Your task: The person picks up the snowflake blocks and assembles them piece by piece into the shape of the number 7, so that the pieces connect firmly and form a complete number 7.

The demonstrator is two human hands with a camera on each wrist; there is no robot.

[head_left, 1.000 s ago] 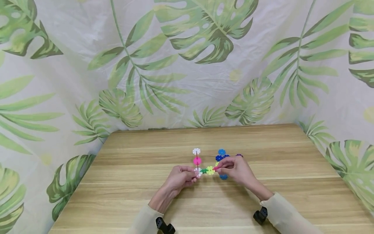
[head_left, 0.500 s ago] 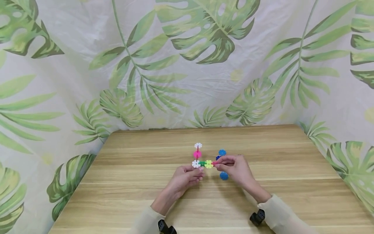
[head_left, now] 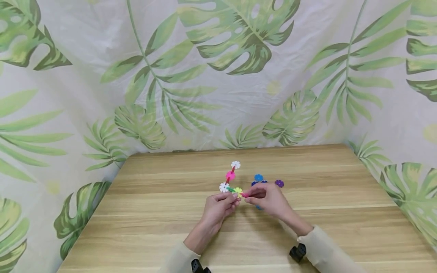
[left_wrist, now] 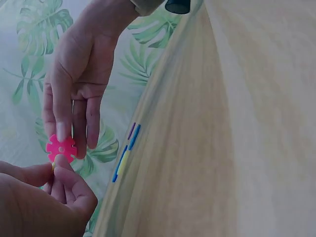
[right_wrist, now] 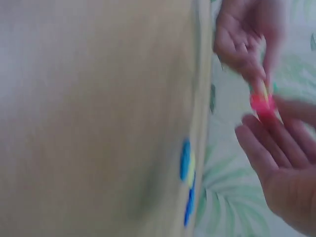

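Observation:
A chain of interlocking snowflake discs hangs between my hands above the table. In the head view it has a white disc on top, a pink disc, another white disc, a green edge-on disc and a yellow disc. Red edge-on discs link the upper ones. My left hand pinches the yellow disc between thumb and fingers. With thumb and fingertips my right hand holds a bright pink disc, set against the yellow one's right edge. Fingertips partly cover both discs.
On the wooden table behind my right hand lie loose discs: a light blue disc, dark blue ones partly hidden, and a purple disc. A leaf-patterned cloth hangs behind the table.
My left hand's grip has shifted along the chain from the white disc to the yellow one. The chain has risen and tilted, its top leaning right. My right hand has moved slightly left.

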